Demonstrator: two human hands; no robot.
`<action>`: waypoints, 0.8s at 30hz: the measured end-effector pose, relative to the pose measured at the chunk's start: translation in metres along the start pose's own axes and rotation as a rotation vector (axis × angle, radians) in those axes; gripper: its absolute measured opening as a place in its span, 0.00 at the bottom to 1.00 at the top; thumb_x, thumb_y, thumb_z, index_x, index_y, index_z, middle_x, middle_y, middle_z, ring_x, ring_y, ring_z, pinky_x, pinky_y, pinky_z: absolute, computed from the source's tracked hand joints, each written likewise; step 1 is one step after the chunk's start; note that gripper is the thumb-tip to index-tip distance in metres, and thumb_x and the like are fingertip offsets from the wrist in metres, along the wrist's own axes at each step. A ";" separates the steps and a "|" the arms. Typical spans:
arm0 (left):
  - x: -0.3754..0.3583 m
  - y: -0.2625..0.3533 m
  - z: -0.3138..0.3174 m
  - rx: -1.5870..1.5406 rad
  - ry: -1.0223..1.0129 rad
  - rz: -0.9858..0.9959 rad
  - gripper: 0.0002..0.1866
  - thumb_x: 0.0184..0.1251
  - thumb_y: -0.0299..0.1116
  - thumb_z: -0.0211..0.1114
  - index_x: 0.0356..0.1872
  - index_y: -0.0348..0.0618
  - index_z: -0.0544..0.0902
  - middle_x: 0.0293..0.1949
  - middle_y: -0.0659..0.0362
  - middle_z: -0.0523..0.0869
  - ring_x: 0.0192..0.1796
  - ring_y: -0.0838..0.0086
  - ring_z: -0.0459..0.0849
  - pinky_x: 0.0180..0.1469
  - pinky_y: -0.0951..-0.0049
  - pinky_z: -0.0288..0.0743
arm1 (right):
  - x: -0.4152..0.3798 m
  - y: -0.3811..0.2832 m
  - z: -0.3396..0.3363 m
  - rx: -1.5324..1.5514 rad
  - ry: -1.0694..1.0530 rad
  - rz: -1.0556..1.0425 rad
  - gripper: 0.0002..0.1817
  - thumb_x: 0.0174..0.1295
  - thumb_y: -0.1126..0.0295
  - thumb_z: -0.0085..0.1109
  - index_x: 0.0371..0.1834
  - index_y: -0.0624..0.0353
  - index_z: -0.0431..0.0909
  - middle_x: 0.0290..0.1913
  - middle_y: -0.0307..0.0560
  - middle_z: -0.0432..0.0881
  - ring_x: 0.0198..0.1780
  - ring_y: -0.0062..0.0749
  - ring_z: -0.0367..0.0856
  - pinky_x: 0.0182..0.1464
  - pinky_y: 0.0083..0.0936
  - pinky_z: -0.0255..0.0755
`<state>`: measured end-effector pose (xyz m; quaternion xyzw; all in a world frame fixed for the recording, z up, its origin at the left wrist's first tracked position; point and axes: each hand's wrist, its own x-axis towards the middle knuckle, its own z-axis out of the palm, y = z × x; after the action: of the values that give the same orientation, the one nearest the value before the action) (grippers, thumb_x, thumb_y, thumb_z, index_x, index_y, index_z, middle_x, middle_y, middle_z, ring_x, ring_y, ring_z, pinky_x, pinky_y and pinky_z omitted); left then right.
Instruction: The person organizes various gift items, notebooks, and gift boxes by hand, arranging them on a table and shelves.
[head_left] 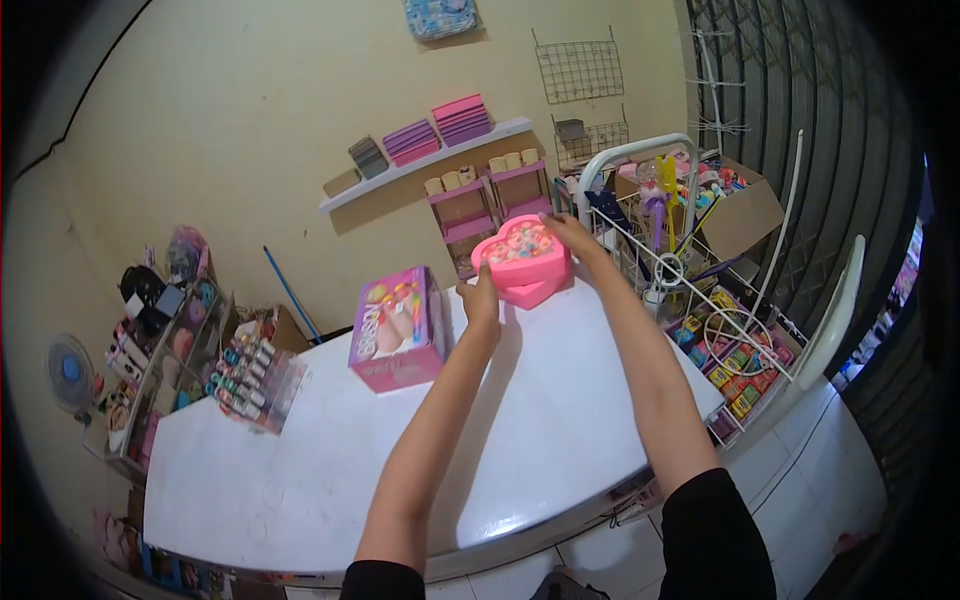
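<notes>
Both hands hold a pink heart-shaped box (521,262) filled with small pastel-coloured pieces, near the far edge of the white table. My left hand (480,300) grips its left side, thumb up along the rim. My right hand (572,236) has its fingers on the upper right rim. Directly below this box, another pink heart-shaped piece (537,292) shows; whether the two touch is unclear. A pink and purple printed carton (398,330) stands on the table to the left of my left hand.
A clear rack of small bottles (255,380) stands on the white table (330,480) at the left. Behind the table are pink shelves (467,228) with cups. At the right stands a white wire cart (735,350) with packets, beside an open cardboard box (745,215).
</notes>
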<state>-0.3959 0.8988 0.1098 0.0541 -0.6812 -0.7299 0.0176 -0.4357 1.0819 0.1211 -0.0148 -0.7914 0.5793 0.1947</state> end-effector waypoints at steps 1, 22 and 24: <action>0.005 -0.003 0.011 -0.010 0.107 0.037 0.39 0.51 0.50 0.52 0.53 0.28 0.49 0.53 0.41 0.58 0.56 0.59 0.59 0.56 0.70 0.53 | 0.005 0.011 0.005 0.238 -0.029 0.075 0.25 0.50 0.53 0.49 0.41 0.67 0.68 0.41 0.49 0.72 0.41 0.28 0.71 0.43 0.20 0.64; -0.106 0.044 -0.009 -0.759 -0.269 0.059 0.13 0.50 0.27 0.53 0.38 0.32 0.68 0.36 0.53 0.73 0.38 0.69 0.74 0.40 0.70 0.70 | -0.136 -0.110 -0.024 0.410 0.047 0.015 0.14 0.50 0.66 0.47 0.34 0.67 0.68 0.32 0.45 0.73 0.30 0.25 0.73 0.36 0.19 0.67; -0.148 0.053 -0.019 -0.801 -0.255 0.162 0.13 0.49 0.26 0.54 0.37 0.34 0.68 0.36 0.54 0.73 0.37 0.70 0.74 0.40 0.71 0.70 | -0.164 -0.129 -0.031 0.339 0.111 -0.048 0.15 0.49 0.66 0.48 0.34 0.67 0.68 0.31 0.45 0.73 0.30 0.25 0.73 0.35 0.19 0.67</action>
<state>-0.2492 0.8906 0.1699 -0.1014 -0.3425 -0.9340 0.0104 -0.2477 1.0271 0.2005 0.0048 -0.6706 0.6978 0.2517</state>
